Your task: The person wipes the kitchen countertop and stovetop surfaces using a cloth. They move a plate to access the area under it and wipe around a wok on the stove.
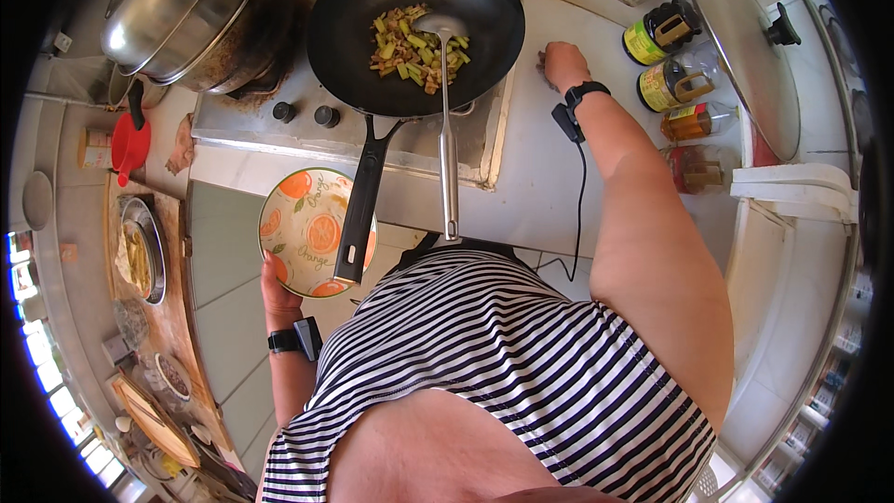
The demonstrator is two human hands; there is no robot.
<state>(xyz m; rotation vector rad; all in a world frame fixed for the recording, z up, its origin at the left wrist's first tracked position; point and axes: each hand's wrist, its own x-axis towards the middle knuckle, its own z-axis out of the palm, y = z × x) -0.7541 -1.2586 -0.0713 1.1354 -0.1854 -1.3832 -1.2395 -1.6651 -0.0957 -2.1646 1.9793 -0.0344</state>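
My left hand (281, 295) grips the rim of a round plate (323, 232) printed with oranges and lettering, held tilted below the wok handle. My right hand (567, 64) is closed on a dark, bunched cloth (542, 68) at the counter, right of the stove; most of that cloth is hidden by the fingers. Between the hands, a black wok (349, 28) sits on the stove, its black handle (360, 216) pointing towards me and overlapping the plate. Chopped green vegetable and browned bits (401, 49) lie inside. A steel wok spatula (449, 175) leans in it, untouched.
A large steel steamer pot (188, 14) stands left on the gas stove (237, 119). Several sauce and oil bottles (653, 87) line the right, beside an upright glass lid (751, 63). A black cable (582, 209) hangs from my right wrist. Leftward is a wooden worktop (178, 223) with dishes.
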